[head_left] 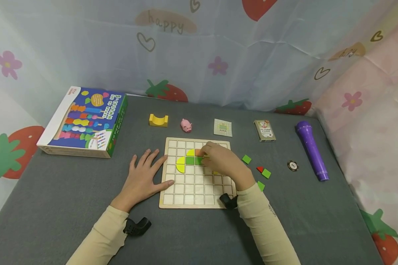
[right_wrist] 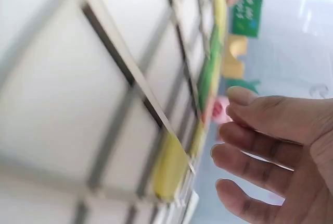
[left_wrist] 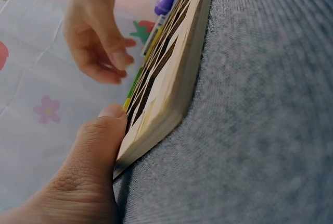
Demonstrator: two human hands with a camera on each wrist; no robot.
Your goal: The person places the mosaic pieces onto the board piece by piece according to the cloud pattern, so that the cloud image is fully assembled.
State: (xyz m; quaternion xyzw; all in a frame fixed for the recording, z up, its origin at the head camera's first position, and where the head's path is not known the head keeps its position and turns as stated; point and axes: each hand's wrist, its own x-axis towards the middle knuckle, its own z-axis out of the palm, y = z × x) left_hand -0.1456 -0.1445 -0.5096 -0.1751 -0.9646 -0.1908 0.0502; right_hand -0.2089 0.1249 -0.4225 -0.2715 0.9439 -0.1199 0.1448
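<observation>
A wooden grid board [head_left: 189, 189] lies on the grey table. My left hand [head_left: 142, 179] spreads its fingers at the board's left side; its thumb [left_wrist: 96, 140] rests on the edge. Above the upper middle of the grid hovers my right hand [head_left: 222, 160], fingers loosely bent. Nothing shows between its thumb [right_wrist: 276, 112] and fingers in the right wrist view. Yellow rounded pieces [head_left: 180, 165], green squares [head_left: 190, 161] and an orange-red piece [head_left: 197, 152] sit in the cells; the right hand partly covers this group. Another yellow piece [right_wrist: 170, 169] lies below that hand.
Right of the board are loose green squares [head_left: 246, 159] and a red triangle [head_left: 260, 169]. Behind it stand a yellow block [head_left: 158, 120], a pink pig [head_left: 186, 125], a pattern card [head_left: 223, 127] and a playing-card box [head_left: 264, 130]. A toy box [head_left: 86, 121], poker chip [head_left: 293, 165] and purple microphone [head_left: 313, 151] flank them.
</observation>
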